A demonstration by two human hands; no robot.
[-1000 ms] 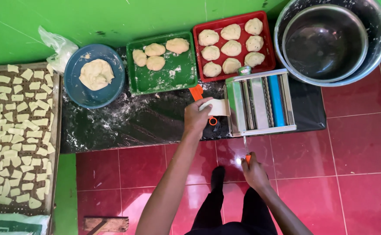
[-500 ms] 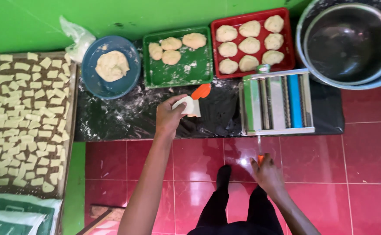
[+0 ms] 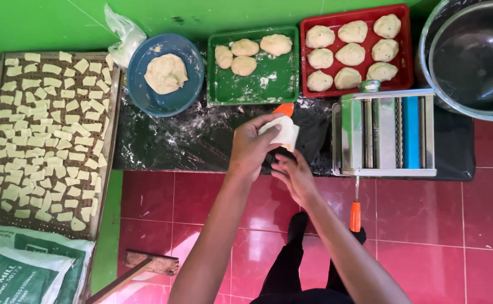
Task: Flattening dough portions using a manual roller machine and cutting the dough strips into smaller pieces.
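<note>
Pale dough sheet (image 3: 280, 132) | left hand (image 3: 252, 147), right hand (image 3: 294, 175) holding | green-white sack (image 3: 24, 270) bottom-left

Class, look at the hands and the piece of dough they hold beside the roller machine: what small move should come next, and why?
Probably carry the dough sheet right, to the top of the roller machine. Both the left hand and right hand hold it over the black mat, and the orange crank handle hangs free.

Green-and-white printed sack (image 3: 24, 270) at lower left — clear plastic bag (image 3: 121, 35) behind blue bowl (image 3: 167, 98)
</note>
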